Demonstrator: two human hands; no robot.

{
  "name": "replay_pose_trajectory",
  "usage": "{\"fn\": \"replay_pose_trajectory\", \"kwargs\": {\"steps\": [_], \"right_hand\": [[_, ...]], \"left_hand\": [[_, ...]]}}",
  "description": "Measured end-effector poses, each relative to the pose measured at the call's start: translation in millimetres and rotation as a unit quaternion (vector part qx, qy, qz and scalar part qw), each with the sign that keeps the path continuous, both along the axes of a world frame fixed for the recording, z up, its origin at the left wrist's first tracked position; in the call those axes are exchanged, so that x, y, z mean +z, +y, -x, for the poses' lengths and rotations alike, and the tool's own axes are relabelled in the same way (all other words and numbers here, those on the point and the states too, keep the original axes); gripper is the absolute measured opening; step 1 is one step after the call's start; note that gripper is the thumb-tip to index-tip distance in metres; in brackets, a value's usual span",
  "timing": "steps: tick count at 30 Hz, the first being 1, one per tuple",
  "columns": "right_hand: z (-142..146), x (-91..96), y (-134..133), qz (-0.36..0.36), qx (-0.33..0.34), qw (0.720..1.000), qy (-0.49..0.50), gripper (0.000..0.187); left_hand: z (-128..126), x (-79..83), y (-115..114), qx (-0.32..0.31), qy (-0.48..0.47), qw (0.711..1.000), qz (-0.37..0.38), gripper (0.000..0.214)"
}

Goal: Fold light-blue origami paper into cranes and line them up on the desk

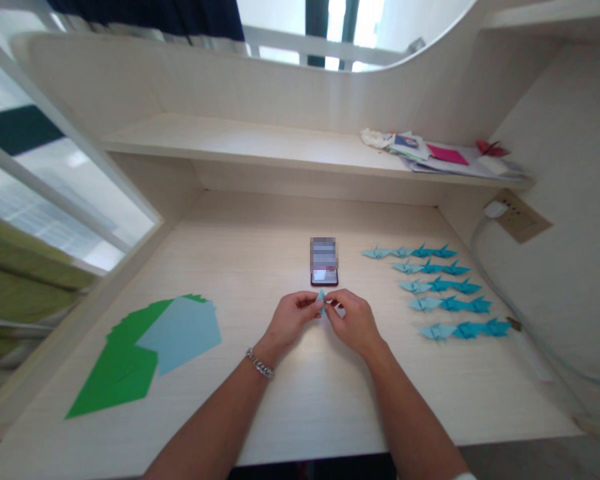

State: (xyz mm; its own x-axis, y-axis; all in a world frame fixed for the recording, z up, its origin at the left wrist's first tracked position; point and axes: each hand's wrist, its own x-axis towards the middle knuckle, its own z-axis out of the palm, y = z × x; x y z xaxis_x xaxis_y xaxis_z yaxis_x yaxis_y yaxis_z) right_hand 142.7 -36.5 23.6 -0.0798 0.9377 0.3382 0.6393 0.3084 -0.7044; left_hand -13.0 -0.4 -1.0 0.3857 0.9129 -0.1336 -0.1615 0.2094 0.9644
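Note:
Between my fingertips is a small piece of folded light-blue paper [321,295], held upright over the middle of the desk. My left hand [295,317], below a silver chain bracelet, pinches it from the left. From the other side my right hand [351,319] pinches it with thumb and forefinger. Parts of the paper are hidden behind the fingers. Just beyond my hands lies a phone [324,261] with its screen lit. Rows of folded blue paper cranes [460,305] stand to the right, light ones at the left of each row, darker ones at the right.
On the left lie fanned green paper sheets [115,373] and light-blue sheets [190,333]. A shelf [260,143] runs across the back, with papers [447,155] and a red folded paper piece [491,148] on it. A white cable [500,300] hangs from the wall socket [523,217].

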Motion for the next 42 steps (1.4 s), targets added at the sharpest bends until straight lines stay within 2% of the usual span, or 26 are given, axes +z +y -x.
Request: {"fn": "replay_pose_trajectory", "kwargs": {"steps": [5, 11, 17, 27, 36, 42], "right_hand": [[0.3, 2.2, -0.8, -0.012, 0.010, 1.000, 0.002, 0.018], [6.0, -2.0, 0.7, -0.026, 0.003, 0.998, 0.056, 0.019], [9.8, -7.2, 1.5, 0.002, -0.046, 0.995, 0.090, 0.015], [10.3, -4.1, -1.6, 0.039, -0.070, 0.991, 0.111, 0.012], [6.6, -10.3, 5.8, 0.123, -0.056, 0.963, 0.235, 0.015], [7.7, -8.2, 2.9, 0.099, -0.051, 0.975, 0.192, 0.014]], "left_hand": [[0.2, -0.5, 0.8, 0.015, -0.015, 1.000, 0.012, 0.027], [0.5, -6.1, 1.4, 0.030, -0.032, 0.999, 0.012, 0.024], [-0.7, -5.9, 0.3, 0.039, -0.038, 0.998, -0.008, 0.021], [-4.5, -6.2, -0.3, 0.082, -0.056, 0.995, -0.008, 0.021], [-2.3, 2.1, -0.6, 0.061, -0.003, 0.997, -0.053, 0.018], [-1.4, -2.7, 0.6, 0.055, 0.018, 0.996, -0.066, 0.019]]}}
